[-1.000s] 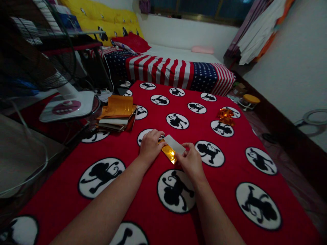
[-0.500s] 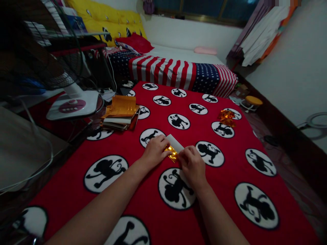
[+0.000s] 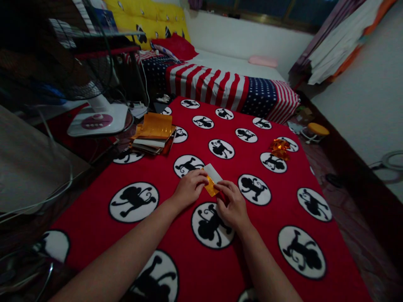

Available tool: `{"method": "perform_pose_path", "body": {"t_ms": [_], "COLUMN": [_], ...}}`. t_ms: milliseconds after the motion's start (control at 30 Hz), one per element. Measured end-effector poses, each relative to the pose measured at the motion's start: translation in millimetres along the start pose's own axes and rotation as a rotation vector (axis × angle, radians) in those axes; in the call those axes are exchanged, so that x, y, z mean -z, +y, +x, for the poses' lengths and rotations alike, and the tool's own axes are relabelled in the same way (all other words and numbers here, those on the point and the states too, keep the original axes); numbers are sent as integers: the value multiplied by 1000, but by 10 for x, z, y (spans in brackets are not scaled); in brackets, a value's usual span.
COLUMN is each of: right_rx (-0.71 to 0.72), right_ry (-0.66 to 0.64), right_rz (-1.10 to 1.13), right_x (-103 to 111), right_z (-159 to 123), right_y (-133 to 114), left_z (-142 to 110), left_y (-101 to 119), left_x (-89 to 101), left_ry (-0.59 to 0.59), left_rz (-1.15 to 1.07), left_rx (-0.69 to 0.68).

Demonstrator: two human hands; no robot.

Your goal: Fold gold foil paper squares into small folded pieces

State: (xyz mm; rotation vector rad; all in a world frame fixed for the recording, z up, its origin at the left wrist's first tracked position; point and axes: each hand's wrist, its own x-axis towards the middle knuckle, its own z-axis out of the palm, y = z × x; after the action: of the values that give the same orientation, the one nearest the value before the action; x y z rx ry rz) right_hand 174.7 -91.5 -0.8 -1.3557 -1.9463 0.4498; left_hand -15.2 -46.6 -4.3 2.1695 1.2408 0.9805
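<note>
Left hand [image 3: 190,188], fingers bent, on left edge of small gold-and-white foil paper piece [image 3: 211,184]; right hand [image 3: 232,204], fingers curled, at its right edge. Whether either pinches it, cannot tell. Piece lies mid red monkey-print cloth [image 3: 258,226]. Stack of gold and white sheets [image 3: 154,133] at cloth's far-left edge; crumpled orange shiny foil [image 3: 279,149] near far-right corner.

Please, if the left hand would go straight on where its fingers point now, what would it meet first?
Most likely the small gold-and-white sheet, which the left hand seems to touch at its fingertips. Just beyond come the right hand's fingers; exact contact is unclear here.
</note>
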Motion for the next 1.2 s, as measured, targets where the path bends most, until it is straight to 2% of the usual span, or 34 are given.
{"method": "perform_pose_path", "body": {"t_ms": [133, 267, 500, 633, 700, 767, 833, 900, 933, 1000, 1100, 1133, 1200], "right_rx": [-12, -21, -1, -1, -7, -13, -16, -17, -17, -16, -9, -6, 3], "right_ry": [1, 19, 14, 22, 30, 38, 39, 37, 37, 38, 40, 42, 44], "right_rz": [3, -15, -108, -120, -126, -133, -136, -136, -134, -132, -140, -143, -143], "right_x": [-9, -29, -47, -55, -58, -60, -60, -60, -61, -64, -71, -72, -73], "right_z": [-9, -17, -29, -33, -33, -31, -28, -25, -24, -22, -24, -25, -28], "right_y": [16, 6, -39, -44, -45, -46, -47, -48, -47, -41, -23, -16, -3], "left_z": [-16, -16, -108, -247, -345, -483, -676, -919, -1057, -1360, -1848, -1998, -2230], "left_y": [-50, -44, 19, 86, 184, 356, 586, 821, 919, 1037, 982, 916, 769], "left_x": [38, 31, 76, 192, 298, 442, 609, 771, 837, 917, 886, 839, 707], "left_ry": [-24, -15, -107, -168, -177, -189, -325, -670, -842, -1004, -1092, -1080, -964], "left_rz": [-45, -5, 46, 25, -32, -150, -394, -643, -699, -703, -637, -534, -364], "left_rx": [-65, -72, -77, -28, 46, 170, 325, 411, 397, 350, 491, 565, 747]}}
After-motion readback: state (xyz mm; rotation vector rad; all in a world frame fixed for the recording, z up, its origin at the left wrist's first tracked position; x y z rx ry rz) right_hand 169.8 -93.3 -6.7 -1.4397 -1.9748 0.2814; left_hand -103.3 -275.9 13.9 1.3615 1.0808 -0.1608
